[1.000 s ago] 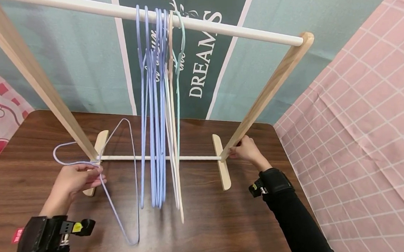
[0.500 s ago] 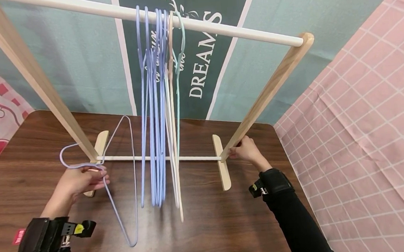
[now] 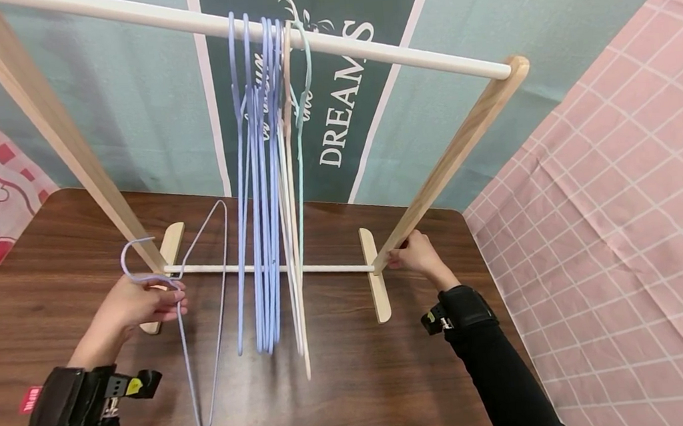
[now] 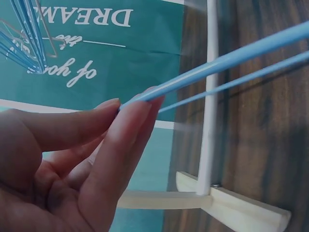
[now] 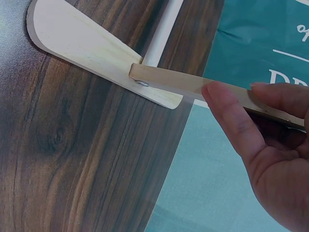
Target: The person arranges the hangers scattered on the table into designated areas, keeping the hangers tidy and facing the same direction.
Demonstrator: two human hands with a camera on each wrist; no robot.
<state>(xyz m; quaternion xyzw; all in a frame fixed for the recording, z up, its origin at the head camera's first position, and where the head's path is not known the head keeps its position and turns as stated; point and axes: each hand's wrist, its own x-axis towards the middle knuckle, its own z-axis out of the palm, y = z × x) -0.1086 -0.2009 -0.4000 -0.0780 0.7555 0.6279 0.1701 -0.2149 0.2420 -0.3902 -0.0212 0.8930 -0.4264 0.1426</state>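
Note:
My left hand (image 3: 134, 304) pinches a blue-purple clothes hanger (image 3: 186, 359) near the base of its hook, between thumb and fingers. The hanger is held upright in front of the rack's left foot, its hook pointing left. The left wrist view shows the fingertips on the thin blue hanger bar (image 4: 207, 65). My right hand (image 3: 417, 254) grips the lower part of the rack's right wooden post (image 3: 451, 157); in the right wrist view, thumb and fingers lie on either side of that post (image 5: 178, 79). Several blue hangers (image 3: 263, 212) hang together from the white top rail (image 3: 395, 48).
Beside the blue hangers hang cream hangers (image 3: 297, 243) and a mint-green hanger (image 3: 300, 169). A white lower rail (image 3: 334, 266) joins the rack's two feet on the brown table (image 3: 361, 385). A pink checked cloth (image 3: 620, 231) is at the right, a printed curtain (image 3: 147, 121) behind.
My left hand has shifted slightly right with the hanger, which has turned so its hook moved right and its lower corner swung left and down. My right hand keeps its place on the post.

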